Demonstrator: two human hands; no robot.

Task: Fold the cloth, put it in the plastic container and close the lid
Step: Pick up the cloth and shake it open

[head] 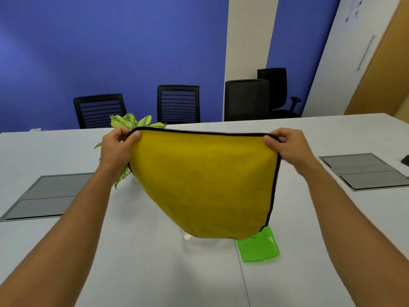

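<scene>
Left hand (116, 145) fingers pinch the upper left corner of the yellow cloth (205, 185); right hand (287, 145) fingers pinch the upper right corner. The cloth hangs spread between both grips, above the white table (132, 251). Below its lower edge lies the green lid (259, 247); the container is mostly hidden behind the cloth.
</scene>
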